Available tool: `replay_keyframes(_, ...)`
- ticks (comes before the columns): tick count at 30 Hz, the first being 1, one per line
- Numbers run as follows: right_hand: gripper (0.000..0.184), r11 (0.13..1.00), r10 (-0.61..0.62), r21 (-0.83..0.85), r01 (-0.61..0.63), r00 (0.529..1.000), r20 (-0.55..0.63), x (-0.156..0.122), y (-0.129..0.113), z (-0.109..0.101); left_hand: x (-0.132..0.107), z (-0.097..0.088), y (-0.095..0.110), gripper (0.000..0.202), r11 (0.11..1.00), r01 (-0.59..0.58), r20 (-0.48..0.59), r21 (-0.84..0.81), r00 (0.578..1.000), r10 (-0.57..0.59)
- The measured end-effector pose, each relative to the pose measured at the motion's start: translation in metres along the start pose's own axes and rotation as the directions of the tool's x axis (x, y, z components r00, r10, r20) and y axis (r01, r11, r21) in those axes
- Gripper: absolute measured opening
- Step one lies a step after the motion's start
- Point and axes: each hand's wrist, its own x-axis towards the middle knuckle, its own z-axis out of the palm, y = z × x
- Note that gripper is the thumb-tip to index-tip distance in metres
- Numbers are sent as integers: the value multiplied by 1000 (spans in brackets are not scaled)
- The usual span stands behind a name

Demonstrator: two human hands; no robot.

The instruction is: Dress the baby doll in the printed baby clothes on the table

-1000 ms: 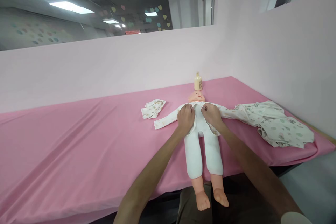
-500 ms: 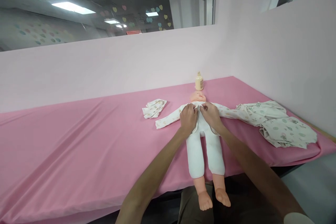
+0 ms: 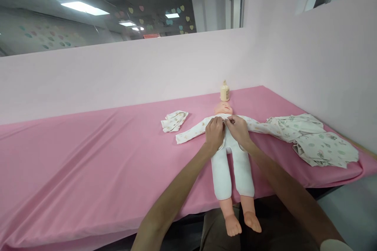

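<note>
A baby doll [image 3: 221, 176] lies on its back, its head toward the wall and its feet hanging past the table's near edge. It wears a white baby shirt [image 3: 193, 131] with a small print, sleeves spread to both sides. At the chest, my left hand [image 3: 215, 134] is closed on the shirt's front. Right beside it, my right hand [image 3: 238, 128] pinches the opposite front edge, fingertips almost touching the left ones. The exact spot between the fingertips is too small to make out. Lower down, the shirt front parts over the doll's white cloth body.
A pink sheet [image 3: 97, 172] covers the table. Crumpled printed cloth [image 3: 325, 145] lies at the right, by the end of the doll's sleeve. A small folded cloth [image 3: 174, 121] is left of the doll. Beyond the head stands a pump bottle [image 3: 224, 91] near the wall.
My hands have come closer together at the doll's chest, the left shifting slightly toward the right. The whole view has shifted a little; the doll and cloths lie as before.
</note>
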Motion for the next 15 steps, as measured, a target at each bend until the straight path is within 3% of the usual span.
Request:
replay_keyframes(8,15,997,61,43,-60,998,-31,-4,-1,2,0,0,2,12,1000,0,11,-23,1000,1)
replay_keyframes(15,13,998,-52,-28,49,995,-86,-7,4,12,0,2,1,12,996,10,14,-90,1000,-9)
